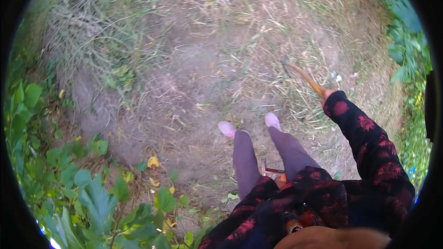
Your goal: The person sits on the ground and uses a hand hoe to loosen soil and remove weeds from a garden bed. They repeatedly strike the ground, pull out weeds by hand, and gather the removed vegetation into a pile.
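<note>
At the right, my right hand [326,94] is closed around the lower end of a curved wooden handle [306,76]. The handle reaches up and left to a dark metal head [283,63], whose thin blade lies over dry grass; its exact kind is hard to tell. My left hand [281,181] shows only partly between my thighs, beside a small tool with a reddish handle [274,171] and an upright metal part [264,166]. The fingers are mostly hidden by the dark flowered sleeve, so whether they grip it is unclear.
Pink shoes [227,129] stand on dry soil strewn with cut grass. A heap of dry stalks [83,24] lies at the upper left. Leafy plants [98,200] fill the lower left, and more foliage [403,52] lines the right edge. Small whitish scraps [338,77] lie near the wooden handle.
</note>
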The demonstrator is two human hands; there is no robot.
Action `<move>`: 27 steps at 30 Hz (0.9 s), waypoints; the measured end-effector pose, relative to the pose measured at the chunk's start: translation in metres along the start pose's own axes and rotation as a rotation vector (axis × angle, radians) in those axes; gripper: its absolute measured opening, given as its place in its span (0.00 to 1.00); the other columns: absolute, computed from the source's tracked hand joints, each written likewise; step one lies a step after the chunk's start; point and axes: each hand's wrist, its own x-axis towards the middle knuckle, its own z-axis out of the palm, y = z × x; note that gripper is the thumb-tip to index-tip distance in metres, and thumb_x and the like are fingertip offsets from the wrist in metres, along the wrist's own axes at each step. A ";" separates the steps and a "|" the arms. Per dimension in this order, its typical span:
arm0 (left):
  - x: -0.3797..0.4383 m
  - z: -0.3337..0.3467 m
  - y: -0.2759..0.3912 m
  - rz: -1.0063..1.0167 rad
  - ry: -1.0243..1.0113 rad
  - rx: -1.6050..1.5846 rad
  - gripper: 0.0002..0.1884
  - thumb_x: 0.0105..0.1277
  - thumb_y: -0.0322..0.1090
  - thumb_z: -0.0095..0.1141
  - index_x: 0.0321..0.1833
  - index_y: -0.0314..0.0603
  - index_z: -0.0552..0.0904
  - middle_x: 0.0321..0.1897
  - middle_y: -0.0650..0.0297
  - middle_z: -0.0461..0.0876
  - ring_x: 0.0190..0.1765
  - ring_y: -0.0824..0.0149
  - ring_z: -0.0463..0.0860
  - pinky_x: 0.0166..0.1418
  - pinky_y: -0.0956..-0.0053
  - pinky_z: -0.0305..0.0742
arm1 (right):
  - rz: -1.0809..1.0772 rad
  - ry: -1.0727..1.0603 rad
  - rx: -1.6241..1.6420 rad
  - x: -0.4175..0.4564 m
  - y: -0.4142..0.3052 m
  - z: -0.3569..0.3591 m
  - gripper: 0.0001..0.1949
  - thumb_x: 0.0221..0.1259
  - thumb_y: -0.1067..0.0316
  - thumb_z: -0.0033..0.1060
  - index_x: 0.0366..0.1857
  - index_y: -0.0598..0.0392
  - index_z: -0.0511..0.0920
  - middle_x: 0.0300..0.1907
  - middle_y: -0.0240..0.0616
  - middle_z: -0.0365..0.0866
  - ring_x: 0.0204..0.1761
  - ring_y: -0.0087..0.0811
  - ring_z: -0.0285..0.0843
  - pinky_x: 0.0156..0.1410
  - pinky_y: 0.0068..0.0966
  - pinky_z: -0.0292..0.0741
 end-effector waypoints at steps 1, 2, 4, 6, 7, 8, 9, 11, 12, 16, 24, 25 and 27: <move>-0.001 -0.011 0.005 -0.003 0.017 -0.005 0.16 0.53 0.41 0.57 0.42 0.40 0.78 0.37 0.48 0.81 0.43 0.49 0.80 0.46 0.59 0.75 | 0.036 -0.024 -0.019 0.002 -0.002 0.000 0.19 0.52 0.66 0.55 0.50 0.53 0.71 0.32 0.50 0.80 0.38 0.49 0.79 0.42 0.41 0.75; -0.003 -0.021 0.011 0.000 0.024 -0.009 0.16 0.53 0.41 0.57 0.42 0.40 0.78 0.37 0.48 0.81 0.43 0.49 0.80 0.45 0.59 0.75 | 0.094 -0.035 -0.067 0.008 0.003 0.016 0.19 0.52 0.66 0.55 0.50 0.53 0.71 0.32 0.50 0.80 0.38 0.50 0.79 0.42 0.41 0.75; -0.005 -0.040 0.021 0.003 0.034 -0.025 0.16 0.53 0.41 0.57 0.42 0.40 0.78 0.37 0.48 0.81 0.43 0.49 0.80 0.45 0.59 0.75 | 0.112 -0.059 -0.013 0.009 0.010 0.029 0.22 0.52 0.65 0.57 0.55 0.50 0.69 0.33 0.51 0.80 0.38 0.50 0.79 0.43 0.40 0.76; -0.002 -0.057 0.030 0.000 0.052 -0.045 0.16 0.53 0.41 0.57 0.42 0.40 0.78 0.37 0.48 0.81 0.43 0.49 0.80 0.45 0.58 0.75 | 0.122 -0.122 -0.038 0.011 0.008 0.023 0.25 0.53 0.65 0.57 0.58 0.49 0.67 0.33 0.51 0.80 0.38 0.49 0.79 0.43 0.39 0.76; -0.001 -0.062 0.034 -0.005 0.066 -0.057 0.16 0.53 0.41 0.57 0.42 0.40 0.78 0.37 0.48 0.81 0.43 0.49 0.80 0.45 0.58 0.75 | 0.097 -0.099 -0.062 0.014 0.011 0.023 0.25 0.53 0.65 0.57 0.58 0.49 0.67 0.33 0.51 0.80 0.37 0.49 0.79 0.43 0.38 0.76; 0.000 -0.070 0.039 -0.004 0.071 -0.064 0.16 0.54 0.41 0.57 0.42 0.40 0.78 0.37 0.48 0.81 0.43 0.49 0.80 0.45 0.58 0.75 | 0.081 -0.075 -0.085 0.016 0.010 0.020 0.24 0.54 0.65 0.56 0.58 0.49 0.67 0.33 0.51 0.80 0.37 0.49 0.79 0.43 0.38 0.76; 0.002 -0.076 0.044 -0.005 0.077 -0.071 0.16 0.54 0.41 0.57 0.42 0.40 0.78 0.37 0.48 0.81 0.43 0.49 0.80 0.45 0.58 0.75 | 0.070 -0.083 -0.080 0.019 0.009 0.016 0.24 0.53 0.66 0.56 0.58 0.49 0.67 0.34 0.51 0.80 0.37 0.49 0.79 0.43 0.38 0.76; 0.011 -0.095 0.058 -0.005 0.103 -0.084 0.16 0.54 0.41 0.57 0.42 0.40 0.78 0.37 0.48 0.81 0.43 0.49 0.80 0.45 0.58 0.75 | 0.035 -0.099 -0.073 0.020 -0.002 -0.011 0.24 0.53 0.66 0.56 0.58 0.49 0.68 0.34 0.51 0.80 0.37 0.49 0.79 0.42 0.38 0.75; 0.014 -0.105 0.066 -0.003 0.112 -0.082 0.15 0.54 0.41 0.57 0.42 0.40 0.78 0.37 0.48 0.81 0.43 0.49 0.80 0.45 0.58 0.75 | 0.072 -0.174 -0.050 0.028 0.014 0.003 0.25 0.53 0.65 0.57 0.58 0.49 0.68 0.36 0.50 0.80 0.39 0.49 0.79 0.44 0.38 0.75; 0.026 -0.129 0.105 0.000 0.151 -0.105 0.15 0.54 0.41 0.56 0.42 0.41 0.78 0.37 0.49 0.81 0.43 0.49 0.80 0.45 0.58 0.75 | 0.082 -0.283 -0.008 0.054 0.025 -0.037 0.26 0.52 0.63 0.58 0.59 0.49 0.67 0.38 0.49 0.80 0.43 0.48 0.78 0.49 0.35 0.74; 0.038 -0.164 0.166 -0.001 0.230 -0.124 0.15 0.54 0.41 0.56 0.42 0.41 0.78 0.37 0.49 0.81 0.43 0.49 0.80 0.45 0.57 0.74 | -0.085 -0.396 -0.165 0.121 0.013 -0.127 0.23 0.52 0.62 0.57 0.54 0.54 0.72 0.39 0.49 0.80 0.44 0.44 0.80 0.49 0.32 0.75; 0.038 -0.170 0.172 -0.002 0.235 -0.126 0.15 0.54 0.41 0.56 0.42 0.41 0.78 0.37 0.49 0.81 0.43 0.49 0.80 0.45 0.57 0.74 | -0.116 -0.382 -0.169 0.112 -0.014 -0.159 0.23 0.52 0.61 0.58 0.55 0.54 0.72 0.40 0.50 0.80 0.45 0.44 0.79 0.49 0.32 0.75; 0.042 -0.183 0.180 -0.004 0.244 -0.128 0.15 0.54 0.41 0.55 0.42 0.42 0.78 0.36 0.49 0.81 0.42 0.48 0.80 0.45 0.57 0.74 | -0.201 -0.284 -0.104 0.114 -0.026 -0.189 0.25 0.53 0.62 0.58 0.58 0.54 0.70 0.42 0.51 0.80 0.47 0.44 0.79 0.51 0.30 0.74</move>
